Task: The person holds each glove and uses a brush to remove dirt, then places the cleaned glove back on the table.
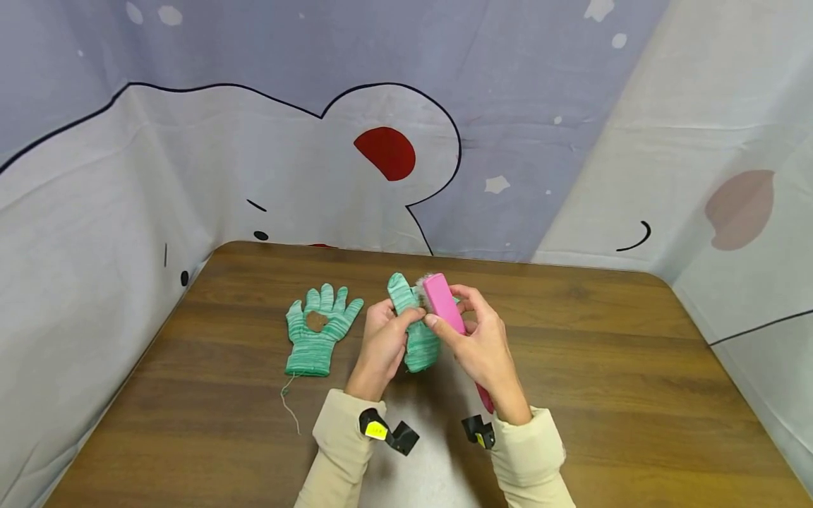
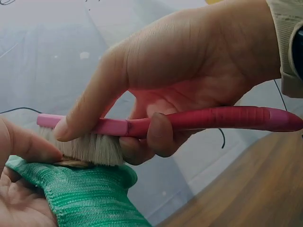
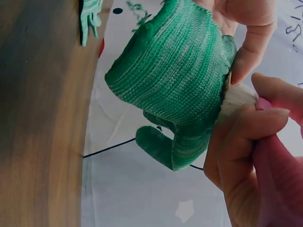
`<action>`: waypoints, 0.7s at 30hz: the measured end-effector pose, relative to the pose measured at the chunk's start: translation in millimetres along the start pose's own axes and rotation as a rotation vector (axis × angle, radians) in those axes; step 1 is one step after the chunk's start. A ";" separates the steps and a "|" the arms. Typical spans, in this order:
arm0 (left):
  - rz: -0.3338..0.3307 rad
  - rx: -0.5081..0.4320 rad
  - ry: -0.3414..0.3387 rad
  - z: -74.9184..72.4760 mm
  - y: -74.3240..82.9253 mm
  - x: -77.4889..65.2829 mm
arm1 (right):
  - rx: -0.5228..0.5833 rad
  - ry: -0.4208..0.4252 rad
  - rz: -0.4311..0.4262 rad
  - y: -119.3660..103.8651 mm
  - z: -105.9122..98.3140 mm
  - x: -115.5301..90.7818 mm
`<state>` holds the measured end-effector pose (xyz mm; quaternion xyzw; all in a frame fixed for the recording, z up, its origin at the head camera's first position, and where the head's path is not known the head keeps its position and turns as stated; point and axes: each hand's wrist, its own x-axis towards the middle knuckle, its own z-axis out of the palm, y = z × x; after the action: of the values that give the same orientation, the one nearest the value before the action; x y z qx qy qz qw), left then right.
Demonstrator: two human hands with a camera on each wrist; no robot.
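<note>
Raised over the table, a green-and-white striped knit glove (image 1: 422, 349) is gripped by my left hand (image 1: 381, 346), its thumb pressing near a brown patch (image 2: 75, 163). My right hand (image 1: 485, 342) holds a pink brush (image 1: 442, 302) with its thumb on the back of the head and fingers curled about the neck. In the left wrist view the pale bristles (image 2: 97, 149) touch the glove beside the left thumb, at the patch. The right wrist view shows the glove's cuff (image 3: 142, 66) and hanging fingers; most of the patch is hidden.
A matching glove (image 1: 311, 356) lies palm area up on the wooden table (image 1: 603, 374) to the left, with a brown spot (image 1: 315, 322) on it. A loose thread (image 1: 291, 409) trails from its cuff. Behind the table hangs a printed cloth (image 1: 279, 155).
</note>
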<state>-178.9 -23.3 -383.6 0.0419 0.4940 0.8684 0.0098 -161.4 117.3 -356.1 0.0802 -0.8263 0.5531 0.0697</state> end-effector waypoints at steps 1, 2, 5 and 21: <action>0.007 0.000 -0.008 -0.2 0.4 0.0 | -0.005 0.008 -0.004 0.2 0.3 0.2; 0.013 -0.002 -0.013 -0.4 0.7 0.0 | -0.007 0.016 -0.006 0.1 0.6 0.3; 0.025 -0.003 -0.022 -1.4 1.6 0.1 | -0.012 0.041 -0.003 -0.4 1.2 0.9; -0.010 -0.011 -0.007 -5.6 2.4 0.9 | -0.053 0.053 0.041 7.7 -7.7 5.9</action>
<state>-180.2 -29.3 -384.3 0.0427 0.4892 0.8710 0.0160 -168.6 127.0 -358.9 0.0465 -0.8401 0.5341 0.0823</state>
